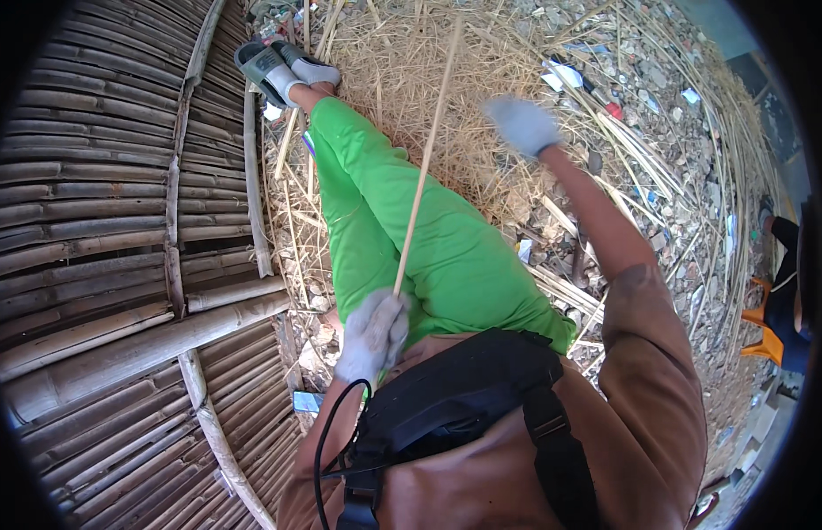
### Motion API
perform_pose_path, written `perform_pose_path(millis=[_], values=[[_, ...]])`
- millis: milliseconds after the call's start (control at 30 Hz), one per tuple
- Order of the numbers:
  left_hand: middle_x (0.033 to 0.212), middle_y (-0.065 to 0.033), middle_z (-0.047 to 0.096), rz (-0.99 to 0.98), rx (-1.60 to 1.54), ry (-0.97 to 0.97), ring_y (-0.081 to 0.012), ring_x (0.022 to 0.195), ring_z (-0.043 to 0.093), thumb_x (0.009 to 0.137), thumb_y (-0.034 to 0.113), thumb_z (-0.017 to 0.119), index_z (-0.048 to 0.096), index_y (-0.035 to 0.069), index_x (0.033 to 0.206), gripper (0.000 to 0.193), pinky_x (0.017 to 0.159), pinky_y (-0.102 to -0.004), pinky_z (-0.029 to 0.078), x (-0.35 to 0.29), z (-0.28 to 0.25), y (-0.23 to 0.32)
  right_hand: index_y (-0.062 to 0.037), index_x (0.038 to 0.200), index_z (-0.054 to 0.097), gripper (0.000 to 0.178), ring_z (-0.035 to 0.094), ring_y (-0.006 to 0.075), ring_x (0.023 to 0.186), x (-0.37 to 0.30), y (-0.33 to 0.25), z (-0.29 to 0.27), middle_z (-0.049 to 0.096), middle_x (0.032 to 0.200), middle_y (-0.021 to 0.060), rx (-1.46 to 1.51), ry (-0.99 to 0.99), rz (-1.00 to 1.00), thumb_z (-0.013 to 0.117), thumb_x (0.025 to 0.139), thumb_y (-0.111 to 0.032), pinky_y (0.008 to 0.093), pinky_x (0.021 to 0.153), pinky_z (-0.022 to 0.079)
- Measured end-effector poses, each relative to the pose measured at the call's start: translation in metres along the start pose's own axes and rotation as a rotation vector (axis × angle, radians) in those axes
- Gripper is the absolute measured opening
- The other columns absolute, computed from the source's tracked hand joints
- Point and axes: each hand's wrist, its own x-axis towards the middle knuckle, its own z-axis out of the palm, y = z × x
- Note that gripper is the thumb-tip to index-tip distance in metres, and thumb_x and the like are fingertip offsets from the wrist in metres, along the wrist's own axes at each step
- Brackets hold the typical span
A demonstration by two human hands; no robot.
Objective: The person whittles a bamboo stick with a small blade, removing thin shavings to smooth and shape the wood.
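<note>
My left hand (373, 331), in a pale grey glove, is closed round the lower end of a long thin straw-coloured stick (427, 150). The stick slants up and away across my green trousers (437, 247), and its far end is blurred over the straw. My right hand (523, 125), gloved as well, is out to the right beyond my knees, apart from the stick. Motion smears its fingers, so whether it is open or closed does not show.
At the left is a wall of bamboo slats (93, 185). Dry straw (402, 53) and stony litter (685, 168) cover the ground, with long loose stalks (636, 146) at the right. Another person sits on an orange chair (764, 329) at the far right.
</note>
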Motion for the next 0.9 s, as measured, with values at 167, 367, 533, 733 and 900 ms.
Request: perform_pose_path(millis=[167,367,533,733,900], values=[[0.069,0.0003,0.053,-0.091,-0.237,0.072,-0.0086,0.046,0.042,0.119,0.029,0.055,0.065,0.001,0.119,0.03,0.041,-0.0262,0.032,-0.033,-0.044,-0.036,-0.006,0.138,0.069,0.071,0.075,0.0476,0.11,-0.002,0.06,-0.103,0.078,0.117,0.0279,0.113,-0.092,0.564,0.039,0.115,-0.066,0.0576,0.1,0.056],[0.075,-0.0017,0.06,-0.088,-0.229,0.052,-0.0098,0.048,0.047,0.118,0.025,0.056,0.064,-0.002,0.13,0.03,0.045,-0.0257,0.038,-0.013,-0.039,-0.051,-0.0075,0.127,0.064,0.066,0.075,0.0501,0.1,-0.018,-0.101,-0.077,0.076,0.107,0.0301,0.522,-0.348,0.34,0.046,0.111,-0.069,0.0586,0.09,0.057],[0.083,-0.0042,0.067,-0.073,-0.117,0.056,-0.0101,0.054,0.054,0.118,0.022,0.052,0.064,-0.002,0.13,0.029,0.047,-0.0256,0.042,-0.002,-0.035,-0.042,-0.011,0.117,0.069,0.053,0.077,0.045,0.091,-0.033,-0.187,-0.068,0.077,0.095,0.0221,0.466,-0.446,0.051,0.049,0.113,-0.06,0.0572,0.083,0.059],[0.077,-0.0035,0.065,-0.096,-0.102,0.036,-0.0097,0.049,0.049,0.119,0.027,0.052,0.064,0.002,0.125,0.029,0.044,-0.0257,0.038,0.008,-0.024,-0.023,-0.0095,0.104,0.075,0.075,0.08,0.0424,0.086,-0.015,-0.209,-0.068,0.081,0.094,0.0209,0.339,-0.588,-0.031,0.039,0.111,-0.074,0.058,0.08,0.063],[0.067,-0.003,0.058,-0.071,-0.203,-0.021,-0.0103,0.042,0.042,0.119,0.03,0.052,0.064,0.003,0.119,0.03,0.04,-0.0276,0.035,0.013,-0.034,-0.037,-0.0095,0.1,0.078,0.079,0.079,0.0422,0.087,-0.004,-0.205,-0.057,0.08,0.094,0.0211,0.288,-0.632,-0.016,0.036,0.111,-0.075,0.0568,0.08,0.063]])
